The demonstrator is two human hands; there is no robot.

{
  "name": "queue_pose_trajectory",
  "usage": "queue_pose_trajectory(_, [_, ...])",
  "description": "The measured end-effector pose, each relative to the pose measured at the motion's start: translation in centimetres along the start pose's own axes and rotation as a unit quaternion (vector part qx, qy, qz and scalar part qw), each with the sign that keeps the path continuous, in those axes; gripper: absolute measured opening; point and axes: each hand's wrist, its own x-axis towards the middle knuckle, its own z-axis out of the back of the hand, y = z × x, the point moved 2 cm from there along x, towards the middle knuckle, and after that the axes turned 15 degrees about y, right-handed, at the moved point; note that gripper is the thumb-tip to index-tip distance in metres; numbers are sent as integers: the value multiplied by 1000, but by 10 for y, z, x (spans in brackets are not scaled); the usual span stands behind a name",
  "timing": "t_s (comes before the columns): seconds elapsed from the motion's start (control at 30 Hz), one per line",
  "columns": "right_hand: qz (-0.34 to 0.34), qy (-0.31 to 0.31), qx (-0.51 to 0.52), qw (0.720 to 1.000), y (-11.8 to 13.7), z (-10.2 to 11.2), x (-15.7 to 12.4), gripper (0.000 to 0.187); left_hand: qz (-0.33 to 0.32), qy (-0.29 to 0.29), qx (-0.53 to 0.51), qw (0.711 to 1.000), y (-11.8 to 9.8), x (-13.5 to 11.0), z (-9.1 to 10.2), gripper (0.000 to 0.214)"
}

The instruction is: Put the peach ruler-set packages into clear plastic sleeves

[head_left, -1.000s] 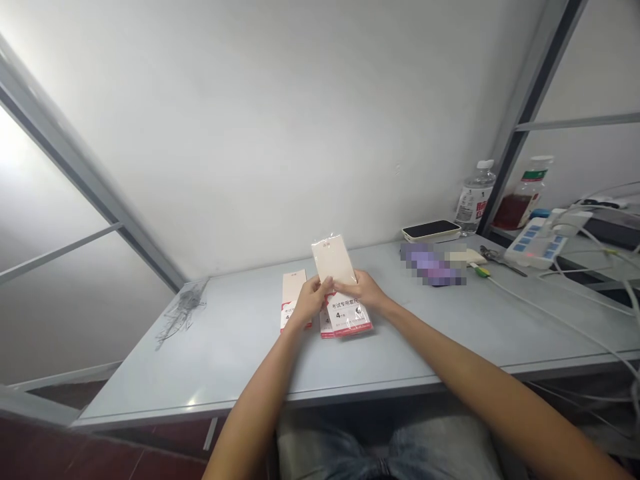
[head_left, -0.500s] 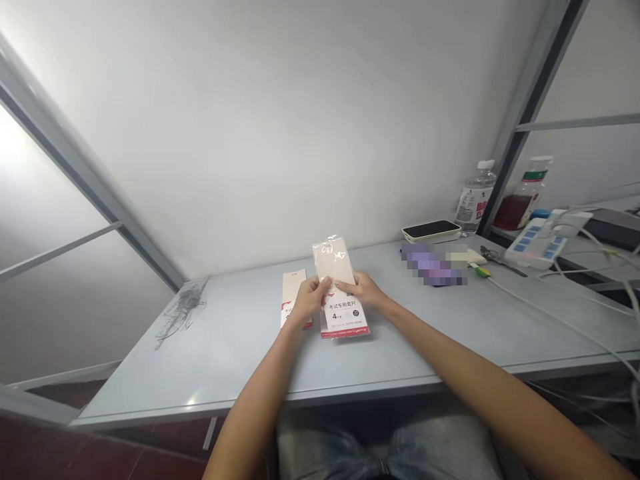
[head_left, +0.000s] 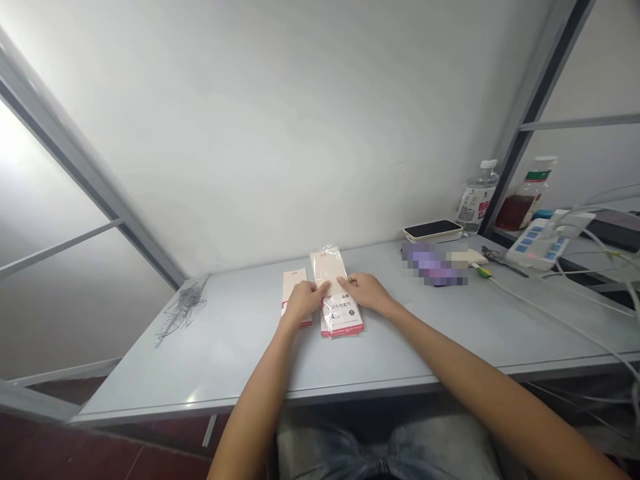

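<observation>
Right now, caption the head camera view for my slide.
Left hand and right hand hold a plastic-wrapped packet at a desk, with another packet at left and a phone at right.

Dorm-like nook: grey desk (head_left: pixel 225 353), metal frame (head_left: pixel 86 155), white wall (head_left: pixel 280 133), power strip (head_left: pixel 534 243)

we wear faded blue-grey trousers (head_left: pixel 345 450), creased and denim-like; our forearms (head_left: pixel 450 360), left hand (head_left: pixel 302 300) and right hand (head_left: pixel 370 292) are bare.
</observation>
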Motion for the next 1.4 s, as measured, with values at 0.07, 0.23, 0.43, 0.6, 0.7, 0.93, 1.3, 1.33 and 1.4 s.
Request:
queue_pose_trajectory(0.07, [-47,-44,-97,993,-4,5,1,39,44,-18,58,997,4,-1,5,52])
queue_pose_trajectory(0.23, [-124,-89,-286,946,-8,12,2,37,111,-61,169,978,9,-2,19,47])
queue_pose_trajectory(0.43, [-165,-51,-387,906,-14,10,-1,44,174,-34,245,953,18,-3,17,33])
queue_pose_trajectory(0.6, [-157,-33,-411,898,-14,16,-2,38,201,-5,255,946,21,-2,15,33])
queue_pose_trajectory(0.7, [-169,-44,-412,894,-15,25,-2,39,218,0,245,945,22,-3,18,33])
queue_pose_trajectory(0.93, [-225,-77,-406,882,-22,46,-2,55,250,-29,212,944,26,-3,33,84])
queue_pose_trajectory(1.3, [-221,-103,-293,924,-26,57,-1,36,256,-20,120,959,29,-9,46,96])
queue_pose_trajectory(1.33, [-209,-108,-273,933,-24,58,-2,32,250,-21,110,962,29,-9,47,95])
queue_pose_trajectory(1.4, [-172,-127,-232,949,-19,59,-2,26,235,-36,95,967,29,-8,48,94])
